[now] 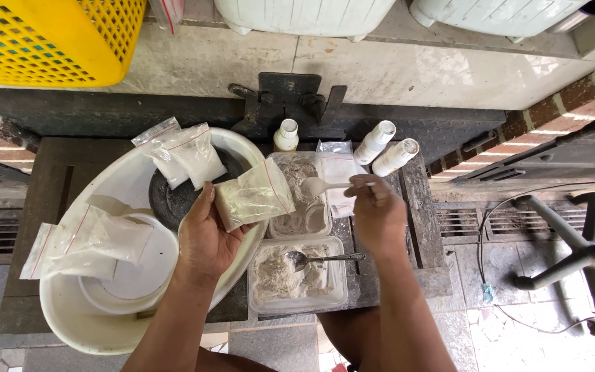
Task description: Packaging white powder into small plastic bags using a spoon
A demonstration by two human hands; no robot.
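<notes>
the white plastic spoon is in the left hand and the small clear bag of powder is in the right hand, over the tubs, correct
Not quite: the hands are swapped. The head view shows the white plastic spoon in the right hand and the small clear bag of powder in the left hand, over the tubs.

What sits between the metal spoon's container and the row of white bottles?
In the head view, another clear plastic container of whitish powder lies between the near container and the bottles; the right hand holds a white spoon over it.
</notes>
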